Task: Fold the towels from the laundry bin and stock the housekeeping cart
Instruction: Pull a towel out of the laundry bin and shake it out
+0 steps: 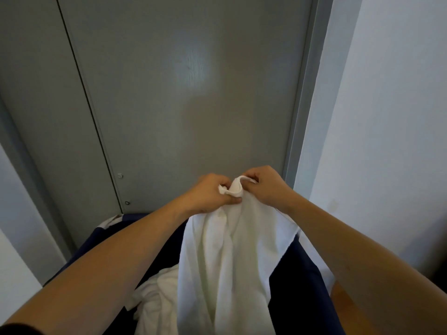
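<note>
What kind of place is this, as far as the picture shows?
Probably a corridor or service corner of a hotel, though that is a guess. Both hands hold a white towel above a dark blue laundry bin, in front of a plain grey door and a white wall.

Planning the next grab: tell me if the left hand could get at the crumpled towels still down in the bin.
Probably not yet. The left hand grips the raised white towel, which hangs over the crumpled towels in the navy laundry bin. Letting go would free it.
</note>
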